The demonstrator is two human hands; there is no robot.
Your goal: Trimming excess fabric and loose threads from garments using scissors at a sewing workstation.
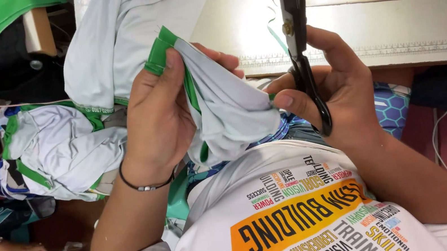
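Nearest the lens, a white printed shirt [303,218] fills the bottom of the view, and above it at ten o'clock the left hand [157,116] has its fingers [173,63] pressed together, pinching the green-trimmed edge of a pale grey garment [227,108] whose folds hang between both hands. At two o'clock the right hand [338,88] grips black scissors [298,37], thumb and fingers curled tight round the handles, blades pointing to twelve o'clock. Behind lies a pale desk [391,14]; more garments [50,147] are heaped at nine o'clock.
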